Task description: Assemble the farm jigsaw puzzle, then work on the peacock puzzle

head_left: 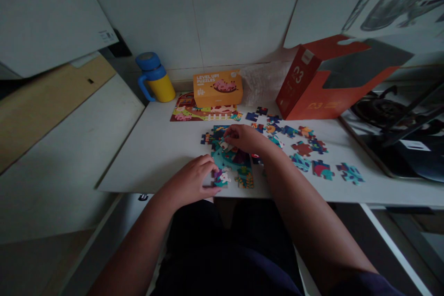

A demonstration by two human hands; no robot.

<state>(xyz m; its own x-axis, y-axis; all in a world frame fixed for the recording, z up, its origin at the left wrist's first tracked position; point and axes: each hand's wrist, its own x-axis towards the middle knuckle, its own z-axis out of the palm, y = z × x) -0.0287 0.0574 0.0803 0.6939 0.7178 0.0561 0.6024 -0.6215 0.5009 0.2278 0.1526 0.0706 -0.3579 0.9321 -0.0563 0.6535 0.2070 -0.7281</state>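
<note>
Head view: white counter (145, 152) bears puzzle pieces (322, 169); wall (239, 18) seems tiled.

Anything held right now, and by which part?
The right hand seems to pinch a pale piece by its upper edge, though the grip is partly hidden. The left hand is at the left side of the purple piece; a hold can't be told.

dim, cool grey cast, counter (152, 143) softly lit, lap (194, 231) near black, wide-angle edge stretch, puzzle pieces (322, 169) slightly soft
</note>
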